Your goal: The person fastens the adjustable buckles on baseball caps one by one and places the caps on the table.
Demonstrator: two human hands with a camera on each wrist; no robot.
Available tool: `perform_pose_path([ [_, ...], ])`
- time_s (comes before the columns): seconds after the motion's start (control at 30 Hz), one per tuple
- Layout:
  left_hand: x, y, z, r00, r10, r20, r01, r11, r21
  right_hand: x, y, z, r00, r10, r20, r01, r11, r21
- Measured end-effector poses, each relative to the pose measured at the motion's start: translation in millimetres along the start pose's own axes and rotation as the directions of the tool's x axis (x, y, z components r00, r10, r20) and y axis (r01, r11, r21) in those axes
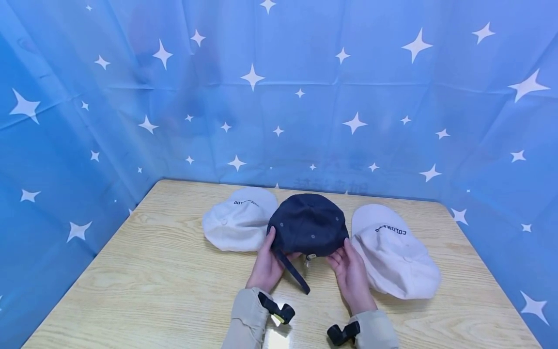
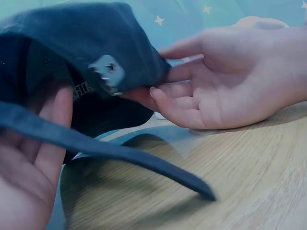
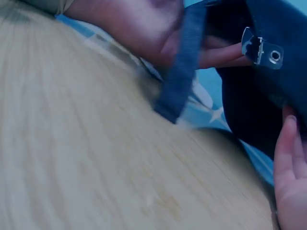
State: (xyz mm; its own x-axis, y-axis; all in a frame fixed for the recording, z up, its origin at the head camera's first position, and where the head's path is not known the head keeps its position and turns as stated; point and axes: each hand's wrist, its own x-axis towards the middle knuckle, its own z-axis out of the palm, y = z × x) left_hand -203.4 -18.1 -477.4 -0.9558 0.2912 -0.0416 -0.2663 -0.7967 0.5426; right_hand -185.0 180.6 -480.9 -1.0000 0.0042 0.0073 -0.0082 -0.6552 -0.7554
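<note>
A dark navy baseball cap is held up off the table between both hands, its back opening toward me. My left hand grips its left rear edge, thumb on the outside and fingers under the rim. On the opposite side my right hand pinches the right rear edge near the metal buckle. The undone strap dangles from the left side, its end loose, in front of the left hand's fingers. Much of the cap's brim is hidden behind the crown.
A white cap with dark lettering lies to the left of the navy one. Another white cap, marked COLORADO, lies at the right. The wooden table meets a blue star-patterned curtain along its back and sides.
</note>
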Motion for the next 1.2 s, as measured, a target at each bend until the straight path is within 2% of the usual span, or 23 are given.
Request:
perform_pose_path([
  [0.07,-2.7,-1.3,-0.3,0.997,0.003,0.074,-0.002,1.0,-0.018,-1,1,0.8,0.999,-0.009,0.032,0.011,0.998,-0.067],
  [0.17,-6.3,-3.7,-0.5,0.98,0.009,0.2,-0.012,1.0,0.01,-2,2,2.5,0.997,-0.015,0.081,0.027,0.99,-0.14],
  [0.27,-7.3,-5.8,-0.5,0.944,0.024,0.329,-0.048,0.997,0.064,-4,2,4.6,0.991,-0.016,0.13,0.038,0.986,-0.164],
  [0.37,-6.8,-7.9,0.3,0.911,0.019,0.412,-0.076,0.99,0.122,-7,1,5.5,0.984,-0.015,0.175,0.038,0.991,-0.131],
  [0.43,-7.2,-9.2,1.8,0.903,-0.002,0.429,-0.077,0.983,0.167,-7,1,5.5,0.982,-0.021,0.189,0.04,0.994,-0.098],
  [0.53,-9.3,-10.3,4.8,0.907,-0.062,0.417,-0.05,0.966,0.252,-7,1,4.3,0.981,-0.029,0.194,0.034,0.999,-0.023],
  [0.63,-10.1,-11.6,7.6,0.914,-0.128,0.384,-0.026,0.928,0.371,-5,1,1.8,0.976,-0.05,0.211,0.032,0.996,0.085],
  [0.73,-8.5,-12.3,9.1,0.915,-0.189,0.356,-0.009,0.874,0.486,-4,1,-0.1,0.967,-0.074,0.245,0.031,0.984,0.176],
  [0.8,-7.7,-12.4,9.2,0.915,-0.211,0.343,-0.004,0.848,0.53,-3,1,-0.3,0.958,-0.089,0.273,0.029,0.976,0.216],
  [0.87,-7.9,-12.5,8.6,0.92,-0.212,0.33,-0.008,0.832,0.555,-4,0,0.7,0.95,-0.088,0.299,0.024,0.977,0.213],
  [0.93,-9.0,-12.4,7.9,0.924,-0.185,0.335,-0.027,0.842,0.539,-5,0,2.5,0.946,-0.066,0.316,0.006,0.983,0.186],
  [0.97,-9.1,-12.2,7.4,0.922,-0.165,0.351,-0.043,0.855,0.516,-6,0,3.8,0.945,-0.053,0.324,-0.003,0.986,0.169],
  [1.07,-9.6,-11.3,5.9,0.905,-0.095,0.415,-0.104,0.895,0.433,-9,-1,7.1,0.945,0.015,0.326,-0.042,0.996,0.075],
  [1.17,-8.9,-10.1,4.7,0.884,-0.056,0.464,-0.128,0.927,0.354,-13,0,9.3,0.935,0.08,0.345,-0.075,0.997,-0.028],
  [1.2,-8.8,-10.2,4.2,0.883,-0.05,0.467,-0.13,0.93,0.345,-14,0,9.9,0.929,0.102,0.356,-0.084,0.994,-0.064],
])
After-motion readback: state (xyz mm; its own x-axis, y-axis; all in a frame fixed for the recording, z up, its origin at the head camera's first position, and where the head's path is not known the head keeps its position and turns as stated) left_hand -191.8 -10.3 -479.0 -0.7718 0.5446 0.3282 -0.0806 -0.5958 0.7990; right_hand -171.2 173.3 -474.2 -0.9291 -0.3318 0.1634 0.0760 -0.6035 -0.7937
